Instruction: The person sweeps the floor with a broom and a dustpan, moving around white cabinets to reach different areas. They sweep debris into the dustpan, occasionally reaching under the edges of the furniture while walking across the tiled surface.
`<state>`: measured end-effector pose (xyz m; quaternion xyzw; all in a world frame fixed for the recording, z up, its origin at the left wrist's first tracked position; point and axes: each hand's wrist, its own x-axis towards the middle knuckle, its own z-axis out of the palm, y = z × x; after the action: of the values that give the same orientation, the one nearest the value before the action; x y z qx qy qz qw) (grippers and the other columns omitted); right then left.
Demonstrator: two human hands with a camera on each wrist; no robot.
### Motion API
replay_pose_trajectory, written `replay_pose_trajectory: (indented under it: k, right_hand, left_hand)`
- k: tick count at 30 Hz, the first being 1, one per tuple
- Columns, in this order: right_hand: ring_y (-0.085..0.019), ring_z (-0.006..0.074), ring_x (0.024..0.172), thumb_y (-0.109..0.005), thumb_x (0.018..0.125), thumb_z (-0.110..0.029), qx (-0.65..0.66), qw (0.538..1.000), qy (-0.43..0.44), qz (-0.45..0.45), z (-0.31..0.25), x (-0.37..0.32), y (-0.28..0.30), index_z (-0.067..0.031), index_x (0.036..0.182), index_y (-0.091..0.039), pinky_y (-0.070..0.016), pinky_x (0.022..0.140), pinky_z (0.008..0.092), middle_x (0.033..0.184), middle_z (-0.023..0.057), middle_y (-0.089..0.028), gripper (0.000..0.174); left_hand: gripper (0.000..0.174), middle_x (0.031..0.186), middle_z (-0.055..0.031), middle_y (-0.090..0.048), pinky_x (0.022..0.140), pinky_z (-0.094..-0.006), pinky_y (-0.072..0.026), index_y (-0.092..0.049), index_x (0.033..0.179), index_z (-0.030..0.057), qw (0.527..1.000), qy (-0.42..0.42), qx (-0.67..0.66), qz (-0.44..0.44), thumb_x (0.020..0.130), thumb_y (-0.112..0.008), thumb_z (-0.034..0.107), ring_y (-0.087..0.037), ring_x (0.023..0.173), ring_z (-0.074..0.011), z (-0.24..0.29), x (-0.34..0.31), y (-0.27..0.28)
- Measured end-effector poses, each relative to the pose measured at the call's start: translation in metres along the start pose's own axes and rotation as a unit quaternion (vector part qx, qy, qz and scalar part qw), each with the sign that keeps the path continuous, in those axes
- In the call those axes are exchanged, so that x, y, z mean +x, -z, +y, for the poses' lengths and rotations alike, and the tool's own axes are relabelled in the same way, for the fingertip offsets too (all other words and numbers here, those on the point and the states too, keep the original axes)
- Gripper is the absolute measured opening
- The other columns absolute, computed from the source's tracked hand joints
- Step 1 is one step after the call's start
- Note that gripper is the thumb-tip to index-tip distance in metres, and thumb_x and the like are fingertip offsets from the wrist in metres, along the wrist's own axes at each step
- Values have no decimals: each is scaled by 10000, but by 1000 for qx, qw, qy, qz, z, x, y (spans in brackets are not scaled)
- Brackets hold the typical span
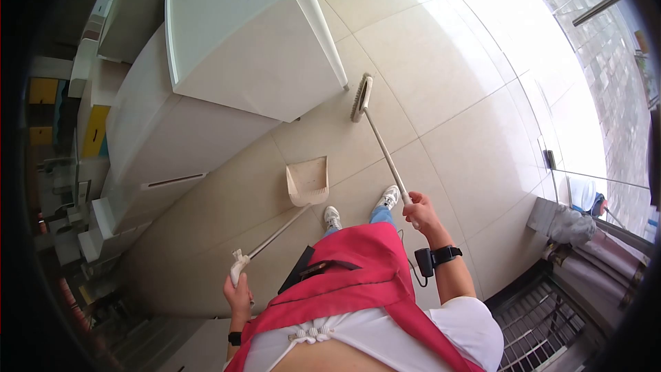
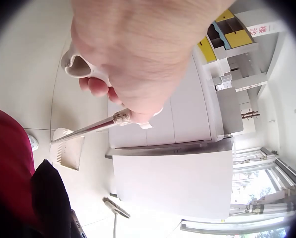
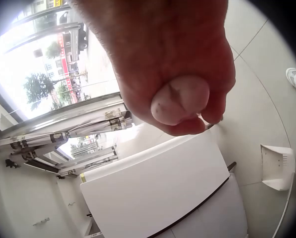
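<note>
My right hand (image 1: 418, 211) grips the top of a long white broom handle (image 1: 385, 153); the brush head (image 1: 361, 96) rests on the tiled floor beside the corner of a white counter (image 1: 255, 62). My left hand (image 1: 239, 289) holds the white grip of a long-handled dustpan (image 1: 308, 180), whose cream pan sits on the floor just ahead of my white shoes (image 1: 332, 217). The left wrist view has my left hand (image 2: 138, 64) curled round the grip, with the dustpan (image 2: 68, 148) and brush head (image 2: 116, 208) below. My right hand (image 3: 180, 94) fills the right wrist view, with the dustpan (image 3: 279, 166) lower right.
White cabinets (image 1: 158, 131) run along the left. Glass doors and a metal rail (image 1: 585, 186) stand to the right, with a floor grate (image 1: 544, 317) at the lower right. Beige tiled floor (image 1: 441, 62) stretches ahead.
</note>
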<state>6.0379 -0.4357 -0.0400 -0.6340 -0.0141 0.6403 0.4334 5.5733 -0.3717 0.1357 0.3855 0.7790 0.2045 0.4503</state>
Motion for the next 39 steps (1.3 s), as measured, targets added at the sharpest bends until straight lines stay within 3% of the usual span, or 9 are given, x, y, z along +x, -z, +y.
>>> replay_pose_trajectory:
  k: [9, 14, 17, 23, 26, 29, 30, 36, 39]
  right_hand:
    - [-466, 153, 477, -536, 638, 72, 148, 985, 48, -71, -101, 213, -11, -29, 867, -508, -415, 395, 270, 713, 52, -476, 252]
    - [-532, 174, 512, -573, 639, 30, 106, 993, 1, 44, -98, 240, -11, -74, 1158, -445, -414, 379, 252, 727, 59, -506, 544]
    - [-523, 145, 416, -567, 667, 20, 130, 984, -115, -28, -41, 202, 48, -135, 1146, -429, -386, 299, 259, 705, 38, -504, 522]
    - [-508, 195, 380, -569, 642, 51, 198, 965, -163, 45, 58, 29, 156, -85, 1219, -392, -386, 287, 295, 717, 78, -513, 618]
    - [-506, 148, 405, -567, 634, 24, 135, 969, -159, 135, 78, -54, 182, -48, 1013, -495, -385, 310, 264, 669, 51, -489, 392]
    - [-477, 148, 445, -569, 628, 25, -8, 983, -130, 130, 73, -102, 178, 17, 970, -519, -404, 399, 277, 701, 63, -504, 346]
    - [-461, 123, 465, -567, 624, 13, -63, 983, -112, 130, 54, -122, 156, 18, 829, -530, -376, 417, 270, 659, 41, -485, 208]
    - [-447, 114, 455, -562, 619, 33, 47, 990, -104, 78, 83, -140, 162, 24, 880, -544, -381, 420, 259, 695, 56, -494, 262]
    - [-449, 119, 455, -581, 601, 45, 65, 985, -88, 134, 86, -126, 172, 36, 919, -548, -397, 430, 265, 695, 66, -498, 320]
  left_hand:
    - [114, 557, 34, -435, 328, -206, -317, -549, 926, 38, 999, 5, 26, 25, 874, -573, 135, -377, 371, -36, 12, -27, -26]
    - [104, 556, 39, -433, 322, -201, -309, -551, 928, 43, 999, 1, 30, 22, 871, -573, 127, -377, 370, -30, 33, -48, -35]
    - [113, 554, 43, -428, 322, -196, -302, -553, 933, 41, 999, -4, 34, 5, 867, -583, 128, -373, 371, -26, 44, -54, -43]
    - [117, 556, 59, -422, 323, -192, -290, -538, 850, 54, 994, -62, 52, -70, 857, -620, 138, -358, 377, -14, 42, -19, -61]
    - [150, 556, 66, -414, 322, -190, -284, -515, 789, 67, 986, -103, 82, -98, 856, -626, 142, -353, 380, -8, 46, -2, -72]
    - [169, 555, 67, -411, 325, -193, -274, -503, 766, 73, 979, -139, 100, -115, 854, -630, 142, -350, 385, -4, 51, 10, -86]
    - [169, 554, 66, -412, 326, -195, -270, -504, 766, 73, 977, -146, 102, -119, 852, -633, 142, -351, 384, -6, 60, 8, -93]
    - [173, 597, 78, -391, 413, -207, -256, -521, 747, 60, 952, -210, 143, -169, 839, -646, 136, -335, 488, -13, 88, 14, -132]
    - [178, 628, 84, -374, 475, -211, -266, -519, 740, 54, 927, -263, 172, -207, 834, -650, 131, -325, 570, -19, 100, 19, -160]
